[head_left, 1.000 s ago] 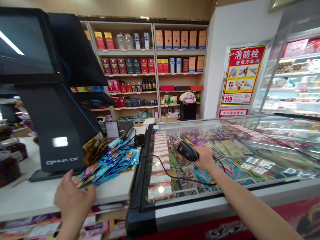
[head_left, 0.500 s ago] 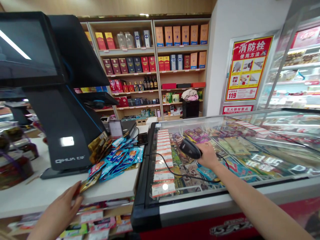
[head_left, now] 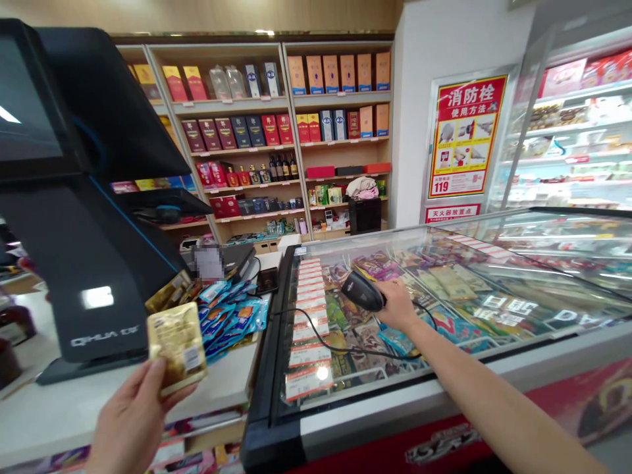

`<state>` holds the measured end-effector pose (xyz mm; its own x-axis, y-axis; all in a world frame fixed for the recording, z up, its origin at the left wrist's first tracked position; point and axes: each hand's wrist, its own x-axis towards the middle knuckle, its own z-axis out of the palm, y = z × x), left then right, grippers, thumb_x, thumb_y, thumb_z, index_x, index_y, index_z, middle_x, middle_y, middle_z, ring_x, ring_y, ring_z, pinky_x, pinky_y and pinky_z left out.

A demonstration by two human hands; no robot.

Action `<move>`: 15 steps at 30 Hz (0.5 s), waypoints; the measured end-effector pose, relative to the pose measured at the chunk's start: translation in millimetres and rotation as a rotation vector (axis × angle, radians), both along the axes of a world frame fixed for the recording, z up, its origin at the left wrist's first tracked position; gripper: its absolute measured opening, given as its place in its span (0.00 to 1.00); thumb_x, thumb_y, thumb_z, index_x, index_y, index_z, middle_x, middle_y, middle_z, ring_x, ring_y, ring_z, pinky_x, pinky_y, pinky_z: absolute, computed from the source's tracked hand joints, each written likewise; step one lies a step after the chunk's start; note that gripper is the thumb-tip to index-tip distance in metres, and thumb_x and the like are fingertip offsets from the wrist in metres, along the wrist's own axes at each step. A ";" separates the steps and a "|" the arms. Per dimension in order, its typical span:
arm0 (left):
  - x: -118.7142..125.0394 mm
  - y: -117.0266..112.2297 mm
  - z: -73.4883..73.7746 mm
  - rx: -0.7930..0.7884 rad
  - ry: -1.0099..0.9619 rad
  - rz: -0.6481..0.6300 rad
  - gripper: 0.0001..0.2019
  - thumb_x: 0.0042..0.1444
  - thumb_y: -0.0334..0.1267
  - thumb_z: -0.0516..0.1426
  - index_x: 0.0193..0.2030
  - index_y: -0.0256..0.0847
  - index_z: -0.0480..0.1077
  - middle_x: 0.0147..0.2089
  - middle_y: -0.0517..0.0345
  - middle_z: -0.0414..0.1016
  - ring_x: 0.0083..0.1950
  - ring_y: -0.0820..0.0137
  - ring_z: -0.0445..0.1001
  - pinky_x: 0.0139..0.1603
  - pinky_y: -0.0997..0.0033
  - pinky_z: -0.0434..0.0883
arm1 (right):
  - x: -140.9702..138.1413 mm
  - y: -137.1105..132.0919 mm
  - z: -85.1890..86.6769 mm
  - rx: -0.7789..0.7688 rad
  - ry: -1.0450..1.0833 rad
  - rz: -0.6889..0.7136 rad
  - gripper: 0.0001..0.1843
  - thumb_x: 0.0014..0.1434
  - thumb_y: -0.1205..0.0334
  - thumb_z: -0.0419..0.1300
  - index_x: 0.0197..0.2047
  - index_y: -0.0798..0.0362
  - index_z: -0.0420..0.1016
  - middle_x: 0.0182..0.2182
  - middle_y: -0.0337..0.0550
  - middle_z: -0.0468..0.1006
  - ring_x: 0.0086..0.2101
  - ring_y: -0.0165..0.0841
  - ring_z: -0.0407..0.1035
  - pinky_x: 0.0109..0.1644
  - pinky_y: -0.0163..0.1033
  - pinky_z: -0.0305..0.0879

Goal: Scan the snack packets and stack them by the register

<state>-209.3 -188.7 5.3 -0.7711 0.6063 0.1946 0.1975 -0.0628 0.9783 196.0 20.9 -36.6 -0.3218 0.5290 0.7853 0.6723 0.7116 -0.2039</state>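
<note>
My left hand (head_left: pixel 129 421) is closed on a gold snack packet (head_left: pixel 176 343), lifted above the white counter (head_left: pixel 54 408) with its barcode side up. My right hand (head_left: pixel 399 308) grips a black barcode scanner (head_left: pixel 362 290) over the glass lid of the chest freezer (head_left: pixel 494 283), the scanner's head turned left. Its black cable (head_left: pixel 316 332) trails across the glass. A heap of blue and gold snack packets (head_left: pixel 228 315) lies on the counter between the two hands.
A black point-of-sale terminal (head_left: pixel 83 217) stands at the left on the counter. Price labels (head_left: pixel 309 316) line the freezer's left edge. Shelves of boxed liquor (head_left: pixel 276 125) fill the back wall. A red fire-hydrant poster (head_left: pixel 467 135) and a refrigerated case (head_left: pixel 573 131) are at right.
My left hand has picked one gold packet from the heap's near edge and raised it. My right hand keeps the scanner over the freezer glass. The view has shifted slightly right.
</note>
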 end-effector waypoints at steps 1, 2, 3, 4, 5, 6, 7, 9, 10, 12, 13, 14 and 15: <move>24.1 14.3 10.4 0.039 -0.210 -0.067 0.10 0.56 0.43 0.56 0.42 0.44 0.71 0.44 0.56 0.78 0.40 0.66 0.79 0.38 0.64 0.80 | -0.4 -0.2 0.2 -0.002 0.010 -0.002 0.17 0.47 0.57 0.61 0.41 0.53 0.76 0.35 0.49 0.82 0.37 0.40 0.73 0.45 0.43 0.54; 46.9 29.1 19.6 0.059 -0.354 -0.126 0.08 0.56 0.39 0.56 0.41 0.43 0.72 0.45 0.56 0.78 0.40 0.68 0.78 0.37 0.67 0.80 | -0.7 -0.3 0.4 -0.004 0.019 -0.005 0.17 0.47 0.56 0.61 0.41 0.53 0.76 0.35 0.49 0.82 0.37 0.40 0.73 0.45 0.43 0.54; 67.7 44.0 27.0 0.051 -0.453 -0.208 0.07 0.56 0.34 0.56 0.41 0.41 0.72 0.45 0.55 0.78 0.40 0.70 0.78 0.37 0.70 0.80 | -1.1 -0.3 0.6 -0.005 0.026 -0.009 0.17 0.48 0.55 0.61 0.41 0.53 0.76 0.36 0.49 0.81 0.37 0.40 0.73 0.44 0.43 0.54; 85.9 58.9 32.2 0.047 -0.516 -0.311 0.08 0.55 0.31 0.56 0.41 0.40 0.73 0.46 0.54 0.78 0.40 0.72 0.78 0.38 0.73 0.79 | -1.3 -0.3 0.9 -0.008 0.029 -0.012 0.17 0.48 0.55 0.62 0.41 0.53 0.76 0.36 0.49 0.81 0.37 0.40 0.73 0.44 0.43 0.54; 101.5 73.9 35.2 0.049 -0.557 -0.395 0.09 0.53 0.27 0.57 0.41 0.39 0.73 0.45 0.53 0.78 0.40 0.72 0.78 0.39 0.74 0.79 | -1.5 -0.2 1.2 -0.010 0.030 -0.016 0.17 0.48 0.54 0.62 0.40 0.52 0.76 0.37 0.48 0.81 0.37 0.40 0.73 0.45 0.43 0.54; 114.7 88.7 36.3 0.058 -0.572 -0.451 0.10 0.51 0.25 0.58 0.40 0.39 0.73 0.44 0.52 0.78 0.40 0.72 0.78 0.40 0.75 0.78 | -1.5 0.0 1.6 -0.013 0.029 -0.018 0.17 0.48 0.53 0.62 0.40 0.52 0.76 0.37 0.48 0.81 0.37 0.40 0.73 0.45 0.43 0.54; 125.8 103.2 35.7 0.072 -0.567 -0.494 0.10 0.50 0.24 0.59 0.40 0.38 0.73 0.43 0.51 0.78 0.41 0.71 0.78 0.42 0.74 0.78 | -1.5 0.2 2.2 -0.017 0.026 -0.020 0.17 0.48 0.53 0.62 0.40 0.52 0.76 0.36 0.47 0.81 0.37 0.39 0.73 0.45 0.43 0.54; 143.0 130.5 30.9 0.110 -0.519 -0.537 0.10 0.50 0.24 0.60 0.39 0.37 0.74 0.44 0.51 0.78 0.42 0.70 0.78 0.44 0.69 0.79 | -1.2 0.7 3.3 -0.030 0.018 -0.024 0.17 0.48 0.52 0.62 0.40 0.52 0.76 0.35 0.47 0.81 0.36 0.39 0.72 0.45 0.43 0.54; 149.5 142.5 27.4 0.132 -0.483 -0.539 0.09 0.50 0.24 0.60 0.39 0.37 0.74 0.44 0.51 0.78 0.42 0.69 0.78 0.45 0.67 0.79 | -1.1 0.9 3.9 -0.037 0.014 -0.023 0.17 0.48 0.52 0.62 0.40 0.52 0.76 0.35 0.46 0.81 0.36 0.39 0.72 0.45 0.43 0.54; 158.5 161.6 18.6 0.167 -0.411 -0.512 0.09 0.50 0.26 0.61 0.39 0.36 0.73 0.43 0.51 0.78 0.41 0.70 0.78 0.46 0.64 0.79 | -1.2 1.1 4.9 -0.050 0.009 -0.012 0.18 0.48 0.52 0.63 0.40 0.52 0.75 0.35 0.46 0.81 0.36 0.38 0.72 0.45 0.43 0.53; 161.0 168.3 13.8 0.174 -0.382 -0.488 0.09 0.50 0.26 0.61 0.39 0.36 0.73 0.42 0.52 0.78 0.40 0.70 0.79 0.46 0.63 0.79 | -1.4 1.1 5.2 -0.059 -0.002 0.001 0.17 0.47 0.52 0.63 0.40 0.51 0.75 0.34 0.45 0.81 0.36 0.38 0.72 0.45 0.43 0.53; 162.3 173.0 8.9 0.170 -0.359 -0.469 0.09 0.50 0.26 0.61 0.40 0.35 0.73 0.41 0.52 0.79 0.40 0.70 0.79 0.46 0.62 0.79 | -1.7 0.8 5.6 -0.070 -0.020 0.017 0.16 0.47 0.53 0.63 0.39 0.51 0.76 0.34 0.44 0.81 0.35 0.38 0.72 0.45 0.43 0.53; 162.5 175.8 4.2 0.159 -0.341 -0.458 0.09 0.50 0.26 0.61 0.40 0.35 0.73 0.40 0.52 0.79 0.39 0.70 0.79 0.46 0.62 0.79 | -2.0 0.4 6.0 -0.082 -0.047 0.033 0.15 0.47 0.54 0.63 0.39 0.50 0.76 0.33 0.44 0.82 0.35 0.37 0.72 0.44 0.43 0.52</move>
